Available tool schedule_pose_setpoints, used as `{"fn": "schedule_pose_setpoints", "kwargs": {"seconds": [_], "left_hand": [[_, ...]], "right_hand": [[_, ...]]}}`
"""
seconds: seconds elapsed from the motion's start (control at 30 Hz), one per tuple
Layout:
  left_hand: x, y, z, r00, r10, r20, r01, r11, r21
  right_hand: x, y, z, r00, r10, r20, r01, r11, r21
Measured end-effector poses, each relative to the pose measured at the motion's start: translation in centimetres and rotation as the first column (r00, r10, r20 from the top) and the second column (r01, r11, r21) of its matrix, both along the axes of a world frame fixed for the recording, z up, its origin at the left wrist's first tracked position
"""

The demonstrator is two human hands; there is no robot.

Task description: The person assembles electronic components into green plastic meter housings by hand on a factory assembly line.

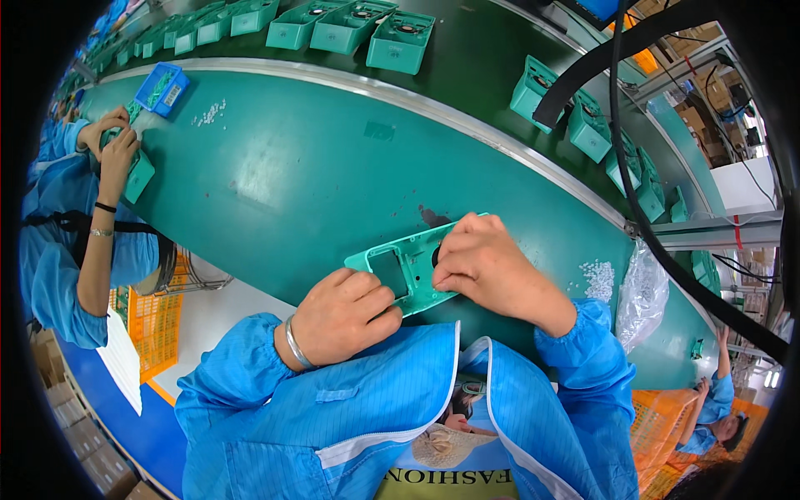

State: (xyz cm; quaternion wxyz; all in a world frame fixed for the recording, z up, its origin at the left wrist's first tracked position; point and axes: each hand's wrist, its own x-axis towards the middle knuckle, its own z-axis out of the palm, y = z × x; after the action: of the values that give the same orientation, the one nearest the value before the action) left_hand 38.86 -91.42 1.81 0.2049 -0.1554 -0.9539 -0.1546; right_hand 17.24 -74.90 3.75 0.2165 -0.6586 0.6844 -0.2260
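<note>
A green plastic housing lies at a slant on the bench in front of me, its hollow inside facing up. Fingers curled, my left hand grips its near left end beside a rectangular opening. Over the other half, my right hand is closed in a pinch with the fingertips down inside the housing. A round black part shows partly from under those fingers. Whatever is between the right fingertips is too small or hidden to make out.
Small white pieces and a clear plastic bag lie to the right. Across the metal rail, a belt carries several green housings. A co-worker's hands work near a blue bin. A black cable hangs at right.
</note>
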Motion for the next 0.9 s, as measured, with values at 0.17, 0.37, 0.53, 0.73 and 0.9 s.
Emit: {"fn": "schedule_pose_setpoints", "kwargs": {"seconds": [0.17,0.37,0.53,0.73,0.9], "left_hand": [[-0.4,-0.3,-0.4,0.993,0.074,-0.089,-0.073,0.997,0.012],[-8.8,-3.7,0.6,0.959,0.208,-0.194,-0.196,0.978,0.075],[-21.8,-5.0,-1.1,0.901,0.271,-0.338,-0.284,0.959,0.011],[-31.0,-6.2,-2.1,0.863,0.482,-0.148,-0.502,0.851,-0.154],[-30.3,-10.4,-1.8,0.807,0.437,-0.396,-0.498,0.865,-0.059]], "right_hand": [[-0.6,0.7,0.7,0.998,-0.063,-0.01,0.06,0.982,-0.181],[-0.8,5.7,4.2,0.945,-0.328,0.009,0.324,0.927,-0.191],[0.8,10.3,3.3,0.921,-0.38,-0.085,0.352,0.907,-0.232],[0.2,14.1,2.1,0.801,-0.582,-0.139,0.551,0.808,-0.208],[-3.7,19.4,-0.1,0.515,-0.855,-0.064,0.8,0.507,-0.321]]}}
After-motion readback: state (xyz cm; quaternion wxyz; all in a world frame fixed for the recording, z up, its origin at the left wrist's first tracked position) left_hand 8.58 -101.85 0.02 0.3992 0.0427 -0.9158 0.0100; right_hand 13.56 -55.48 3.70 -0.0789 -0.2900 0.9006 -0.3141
